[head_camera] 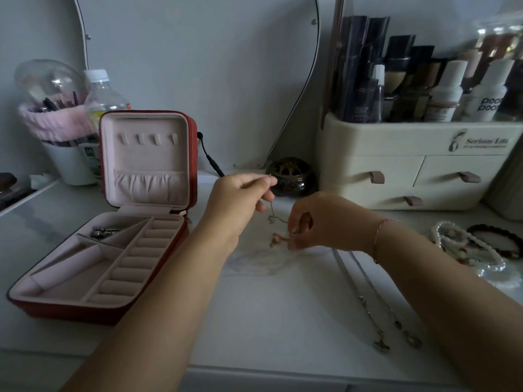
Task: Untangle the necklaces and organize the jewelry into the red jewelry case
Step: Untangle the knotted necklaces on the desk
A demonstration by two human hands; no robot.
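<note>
I see my left hand (240, 193) held up over the surface (254, 321). Its fingertips are pinched on the top end of a thin chain (272, 213). My right hand (317, 222) is lower and just beside it. Its thumb and finger pinch the same chain down low, right next to a small gold charm (276, 239). The chain hangs between my two hands with a little kink in the middle, so I think a knot is there. This chain looks very light and floppy. It is so thin that I think a hard pull could snap it or make the knot tighter. I would hold it with fingertips only, close to the kink on both sides, and wiggle it loose slowly. It may also slip out of my fingers, so small pinches are best. The red jewelry case (65, 314) stands open on the left, with one dark shiny piece (106, 232) in a back pocket. Two silver necklaces (365, 301) lie straight on the surface to the right, side by side, with their charms near me. Some pearl strands (452, 239) sit in a heap farther right. I think those are not put away yet.
</note>
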